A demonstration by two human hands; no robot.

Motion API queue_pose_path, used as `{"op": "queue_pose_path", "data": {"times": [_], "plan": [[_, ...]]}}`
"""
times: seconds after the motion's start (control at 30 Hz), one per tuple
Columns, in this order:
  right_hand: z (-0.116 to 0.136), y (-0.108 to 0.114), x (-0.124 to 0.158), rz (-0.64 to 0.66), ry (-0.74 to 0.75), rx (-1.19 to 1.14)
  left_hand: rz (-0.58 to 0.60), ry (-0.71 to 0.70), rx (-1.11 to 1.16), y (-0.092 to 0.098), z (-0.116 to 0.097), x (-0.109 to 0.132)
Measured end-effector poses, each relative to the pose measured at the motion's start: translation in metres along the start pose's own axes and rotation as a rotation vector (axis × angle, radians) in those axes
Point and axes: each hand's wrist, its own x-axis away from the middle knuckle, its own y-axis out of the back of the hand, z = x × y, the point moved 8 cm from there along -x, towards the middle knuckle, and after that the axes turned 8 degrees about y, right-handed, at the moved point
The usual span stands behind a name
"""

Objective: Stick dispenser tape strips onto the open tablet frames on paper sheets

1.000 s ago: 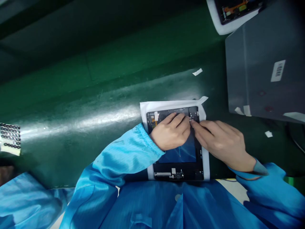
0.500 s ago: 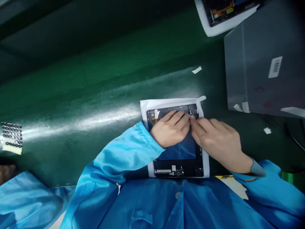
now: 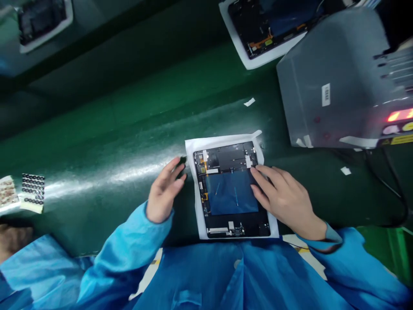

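Observation:
An opened tablet [image 3: 232,191] lies on a white sheet [image 3: 202,228] in front of me, its inner parts and a blue film-like panel showing. My right hand [image 3: 284,198] rests at its right edge with fingers stretched out. The fingertips are beside a white tape piece [image 3: 248,161] near the upper right corner. To the left of the sheet my left hand [image 3: 166,189] hovers, apart from the tablet, its fingers loosely spread. A small dark patch shows by its fingertips, and I cannot tell what it is.
A grey machine [image 3: 322,64] with a lit red display stands at the right, a cable below it. Another opened tablet [image 3: 248,26] lies at the back. At the left are a sheet of round black pieces [image 3: 33,189] and another person's hand [image 3: 14,241].
My left hand has left the tablet and moved left. My right hand's fingers have spread from a pinch. White tape now shows at the tablet's upper right. The view has shifted right.

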Motion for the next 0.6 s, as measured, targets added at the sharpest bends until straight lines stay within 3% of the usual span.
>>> {"op": "queue_pose_path", "data": {"times": [0.03, 0.07, 0.13, 0.2, 0.27, 0.33, 0.4, 0.5, 0.6], "plan": [[0.0, 0.001, 0.001, -0.028, -0.007, -0.009, 0.001, 0.235, 0.329, 0.013, 0.016, 0.012], [-0.001, 0.002, 0.001, -0.052, -0.011, -0.013, 0.046, 0.43, 0.58, 0.013, 0.025, 0.024], [0.0, 0.002, 0.0, -0.077, 0.002, -0.02, 0.117, 0.699, 0.91, -0.001, 0.027, 0.042], [0.002, 0.002, -0.002, -0.093, 0.021, -0.031, 0.172, 0.741, 0.938, -0.019, 0.02, 0.039], [0.001, 0.002, -0.006, -0.098, 0.011, -0.046, 0.19, 0.646, 0.838, -0.032, 0.017, 0.023], [0.0, 0.004, -0.009, -0.112, 0.004, -0.078, 0.148, 0.568, 0.716, -0.03, 0.03, 0.008], [0.002, 0.013, -0.014, -0.169, 0.019, -0.111, 0.004, 0.591, 0.545, 0.0, 0.06, 0.001], [0.003, 0.033, -0.016, -0.291, 0.029, -0.123, -0.246, 0.692, 0.28, 0.084, 0.106, 0.006], [-0.007, 0.047, -0.007, -0.353, -0.008, -0.095, -0.4, 0.739, 0.117, 0.172, 0.122, 0.02]]}}
